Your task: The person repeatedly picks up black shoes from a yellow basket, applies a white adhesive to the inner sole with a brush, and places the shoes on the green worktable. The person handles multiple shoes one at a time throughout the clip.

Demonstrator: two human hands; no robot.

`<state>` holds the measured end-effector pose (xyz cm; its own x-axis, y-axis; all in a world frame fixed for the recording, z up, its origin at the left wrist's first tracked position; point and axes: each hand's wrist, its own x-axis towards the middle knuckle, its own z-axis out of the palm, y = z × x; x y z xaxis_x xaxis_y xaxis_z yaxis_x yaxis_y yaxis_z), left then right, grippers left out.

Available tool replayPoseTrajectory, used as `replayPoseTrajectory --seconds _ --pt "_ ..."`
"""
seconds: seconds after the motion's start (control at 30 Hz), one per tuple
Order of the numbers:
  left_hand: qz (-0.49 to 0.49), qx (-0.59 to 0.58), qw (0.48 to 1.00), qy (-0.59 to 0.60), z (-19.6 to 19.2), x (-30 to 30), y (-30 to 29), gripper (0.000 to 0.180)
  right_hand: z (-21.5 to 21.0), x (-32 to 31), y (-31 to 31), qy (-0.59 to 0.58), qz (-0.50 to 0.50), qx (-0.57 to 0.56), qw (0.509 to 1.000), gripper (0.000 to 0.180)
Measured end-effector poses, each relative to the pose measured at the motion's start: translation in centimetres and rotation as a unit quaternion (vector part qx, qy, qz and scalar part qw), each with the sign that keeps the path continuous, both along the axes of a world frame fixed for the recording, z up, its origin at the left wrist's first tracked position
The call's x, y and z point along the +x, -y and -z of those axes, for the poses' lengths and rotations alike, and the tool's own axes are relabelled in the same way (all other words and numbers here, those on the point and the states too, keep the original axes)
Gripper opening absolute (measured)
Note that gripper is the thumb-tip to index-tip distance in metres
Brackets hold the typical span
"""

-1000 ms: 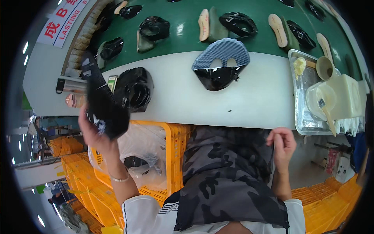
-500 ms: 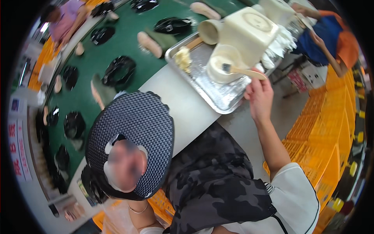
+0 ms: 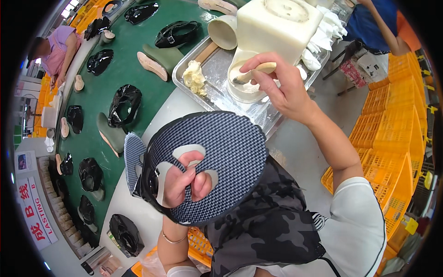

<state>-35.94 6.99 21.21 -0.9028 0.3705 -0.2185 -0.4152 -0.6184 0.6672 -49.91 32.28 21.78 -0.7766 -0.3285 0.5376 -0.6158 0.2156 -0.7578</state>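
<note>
Shoe upper (image 3: 230, 152) pinched by left hand (image 3: 185, 181), patterned face up, seemingly for access; right hand (image 3: 282, 87) grips brush (image 3: 266, 68) in pot (image 3: 244, 96).

Patterned in grey-blue and black across the near shoe upper (image 3: 235, 157); pale wood-coloured on the brush (image 3: 265, 68); cream on the far container (image 3: 277, 32); deep green over the left worktop (image 3: 90, 134); black-and-grey camouflage on the near garment (image 3: 272, 217); orange-yellow on the right crates (image 3: 378, 171).

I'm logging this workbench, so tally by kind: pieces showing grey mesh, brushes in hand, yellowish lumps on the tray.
Mesh pieces: 2, one in the left hand, another on the white table
Brush: 1, in the right hand
Yellowish lump: 1
Total: 4
</note>
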Motion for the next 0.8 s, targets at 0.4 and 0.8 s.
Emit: replayPoseTrajectory --seconds 0.4,0.8 --pt "0.043 0.058 0.984 0.165 0.4 -4.3 -3.0 0.043 -1.5 -1.2 -2.2 -0.065 -0.063 -0.078 0.993 0.017" --pt "0.109 -0.006 0.972 0.206 -0.2 -5.3 -5.0 0.043 -1.8 -2.5 0.3 -0.196 -0.224 -0.069 0.952 0.031"
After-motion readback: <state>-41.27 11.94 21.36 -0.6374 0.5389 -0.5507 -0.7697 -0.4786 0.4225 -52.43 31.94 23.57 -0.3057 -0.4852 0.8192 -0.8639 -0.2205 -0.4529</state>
